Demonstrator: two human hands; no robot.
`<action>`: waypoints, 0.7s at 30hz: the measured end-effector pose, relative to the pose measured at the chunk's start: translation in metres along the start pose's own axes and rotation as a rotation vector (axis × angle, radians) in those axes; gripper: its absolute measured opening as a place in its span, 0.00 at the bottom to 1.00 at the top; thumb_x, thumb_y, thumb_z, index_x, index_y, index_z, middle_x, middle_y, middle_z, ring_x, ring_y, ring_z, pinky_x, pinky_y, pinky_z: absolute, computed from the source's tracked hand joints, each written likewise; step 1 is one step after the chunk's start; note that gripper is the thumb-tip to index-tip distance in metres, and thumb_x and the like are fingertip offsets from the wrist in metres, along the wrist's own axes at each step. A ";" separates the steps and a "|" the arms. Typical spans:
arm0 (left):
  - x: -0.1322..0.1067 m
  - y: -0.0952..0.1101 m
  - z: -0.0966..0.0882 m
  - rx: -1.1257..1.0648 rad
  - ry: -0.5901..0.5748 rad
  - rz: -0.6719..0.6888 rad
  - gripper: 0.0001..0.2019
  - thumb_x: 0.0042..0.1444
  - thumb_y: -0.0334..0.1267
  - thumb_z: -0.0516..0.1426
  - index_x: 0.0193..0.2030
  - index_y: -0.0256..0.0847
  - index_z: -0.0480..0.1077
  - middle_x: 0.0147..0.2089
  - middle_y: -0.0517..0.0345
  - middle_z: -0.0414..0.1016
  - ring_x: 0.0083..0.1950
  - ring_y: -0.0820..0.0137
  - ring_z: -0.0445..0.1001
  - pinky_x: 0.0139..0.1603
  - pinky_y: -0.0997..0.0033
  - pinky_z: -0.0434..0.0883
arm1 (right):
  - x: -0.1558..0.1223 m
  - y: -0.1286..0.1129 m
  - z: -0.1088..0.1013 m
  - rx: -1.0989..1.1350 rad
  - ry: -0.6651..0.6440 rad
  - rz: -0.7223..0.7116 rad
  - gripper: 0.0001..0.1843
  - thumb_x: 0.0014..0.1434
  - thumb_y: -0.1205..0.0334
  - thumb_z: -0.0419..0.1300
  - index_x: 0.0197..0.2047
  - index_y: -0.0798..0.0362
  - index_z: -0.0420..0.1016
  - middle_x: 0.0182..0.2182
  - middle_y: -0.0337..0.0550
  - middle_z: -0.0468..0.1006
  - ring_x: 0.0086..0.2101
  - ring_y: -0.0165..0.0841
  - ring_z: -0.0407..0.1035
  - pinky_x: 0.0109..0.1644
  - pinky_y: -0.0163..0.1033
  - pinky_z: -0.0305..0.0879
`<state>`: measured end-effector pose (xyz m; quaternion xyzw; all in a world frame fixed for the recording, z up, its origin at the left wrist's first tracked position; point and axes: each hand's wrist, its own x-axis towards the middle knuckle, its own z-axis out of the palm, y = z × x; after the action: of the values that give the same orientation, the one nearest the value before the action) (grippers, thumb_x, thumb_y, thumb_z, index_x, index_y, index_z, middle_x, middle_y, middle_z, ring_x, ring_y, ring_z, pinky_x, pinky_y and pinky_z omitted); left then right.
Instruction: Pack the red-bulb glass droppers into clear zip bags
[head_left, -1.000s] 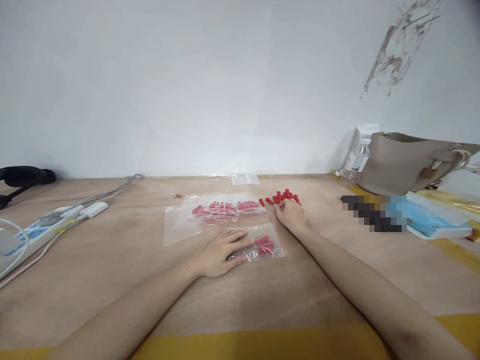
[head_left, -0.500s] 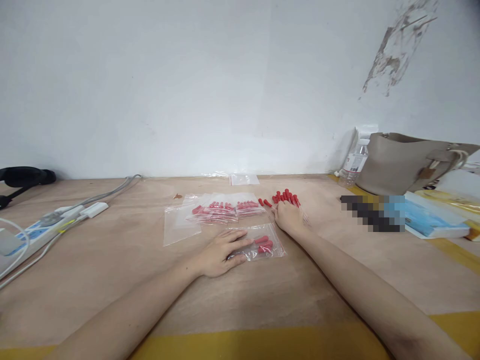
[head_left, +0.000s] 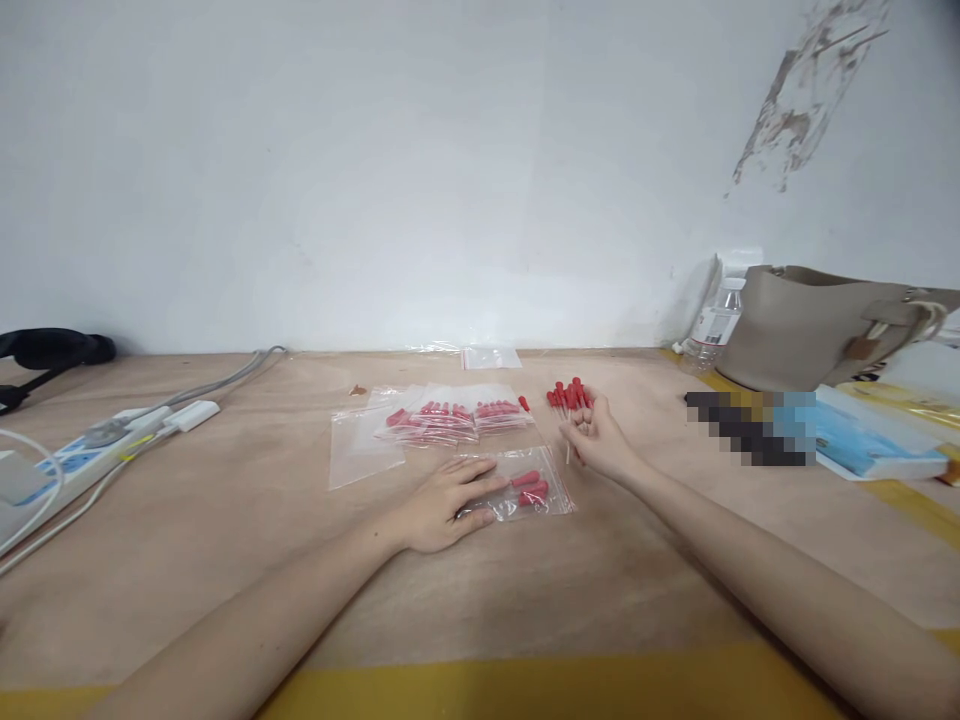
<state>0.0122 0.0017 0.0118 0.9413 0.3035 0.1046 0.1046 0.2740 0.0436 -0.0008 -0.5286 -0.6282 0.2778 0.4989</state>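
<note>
My left hand [head_left: 446,510] lies flat with fingers spread, pressing on a clear zip bag [head_left: 559,490]. Inside that bag are droppers with red bulbs [head_left: 526,479]. To the right, my right hand [head_left: 600,440] has its thumb and fingers closed on a dropper [head_left: 568,440], whose pale thin stem points down. Close behind the fingers is a cluster of loose red-bulbed droppers [head_left: 559,393], partly hidden by the hand. One more red bulb [head_left: 523,403] shows left of the cluster, beside a row of filled bags [head_left: 450,425].
Flat clear bags [head_left: 364,455] lie left of the filled ones, and another bag [head_left: 491,358] is by the wall. A power strip [head_left: 82,455] with cables is on the left. On the right stand a bottle [head_left: 716,325], a grey handbag [head_left: 810,330] and a blue packet [head_left: 862,435].
My right hand has drawn slightly right and turned, with a dropper now in its fingers. One of two loose bulbs left of the cluster is gone from its spot. My left hand stays put.
</note>
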 end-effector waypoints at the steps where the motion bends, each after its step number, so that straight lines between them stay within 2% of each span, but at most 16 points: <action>1: 0.000 0.000 0.000 0.001 -0.001 -0.003 0.22 0.61 0.48 0.44 0.61 0.52 0.51 0.65 0.57 0.48 0.64 0.62 0.49 0.61 0.55 0.51 | -0.005 0.001 0.000 0.066 -0.024 0.045 0.42 0.49 0.62 0.55 0.60 0.51 0.32 0.27 0.33 0.63 0.16 0.25 0.61 0.19 0.33 0.61; 4: 0.000 0.000 0.000 0.002 -0.011 -0.011 0.22 0.61 0.48 0.45 0.61 0.52 0.51 0.65 0.57 0.48 0.64 0.62 0.49 0.61 0.54 0.50 | -0.017 0.007 0.002 0.208 -0.032 0.139 0.48 0.46 0.61 0.58 0.60 0.45 0.26 0.31 0.34 0.63 0.16 0.25 0.65 0.17 0.33 0.63; 6: 0.000 -0.001 0.001 0.003 -0.016 -0.017 0.22 0.61 0.48 0.45 0.61 0.52 0.51 0.65 0.58 0.47 0.64 0.62 0.49 0.61 0.54 0.50 | -0.020 0.011 0.003 0.249 -0.010 0.146 0.49 0.45 0.60 0.60 0.59 0.45 0.28 0.32 0.35 0.64 0.18 0.26 0.67 0.19 0.34 0.66; 9: 0.000 -0.001 0.001 0.006 -0.015 -0.018 0.22 0.61 0.48 0.45 0.61 0.52 0.51 0.65 0.58 0.47 0.64 0.62 0.49 0.61 0.55 0.50 | -0.019 0.013 0.004 0.284 0.045 0.123 0.45 0.43 0.58 0.62 0.57 0.45 0.36 0.31 0.34 0.64 0.19 0.26 0.68 0.21 0.35 0.68; 13: -0.001 0.000 0.000 0.004 -0.003 -0.003 0.22 0.61 0.48 0.45 0.61 0.52 0.51 0.65 0.58 0.48 0.63 0.62 0.50 0.61 0.55 0.51 | -0.018 0.010 0.006 0.378 0.109 0.140 0.38 0.42 0.55 0.62 0.50 0.48 0.43 0.25 0.29 0.65 0.19 0.27 0.68 0.22 0.35 0.68; 17: -0.001 0.000 0.001 0.006 -0.002 -0.008 0.22 0.61 0.48 0.45 0.61 0.52 0.51 0.65 0.58 0.48 0.63 0.61 0.51 0.61 0.54 0.51 | -0.022 0.006 0.011 0.520 0.089 0.168 0.32 0.42 0.52 0.62 0.42 0.48 0.44 0.22 0.28 0.67 0.20 0.28 0.69 0.27 0.37 0.70; 21: 0.000 0.000 0.001 0.000 -0.006 -0.013 0.22 0.61 0.48 0.45 0.61 0.52 0.51 0.65 0.57 0.48 0.64 0.60 0.50 0.61 0.55 0.50 | -0.024 0.008 0.013 0.599 0.096 0.187 0.31 0.41 0.53 0.63 0.39 0.46 0.44 0.23 0.28 0.69 0.22 0.29 0.71 0.31 0.39 0.71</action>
<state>0.0123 0.0018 0.0110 0.9395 0.3094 0.1013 0.1062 0.2632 0.0257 -0.0202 -0.4262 -0.4430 0.4697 0.6336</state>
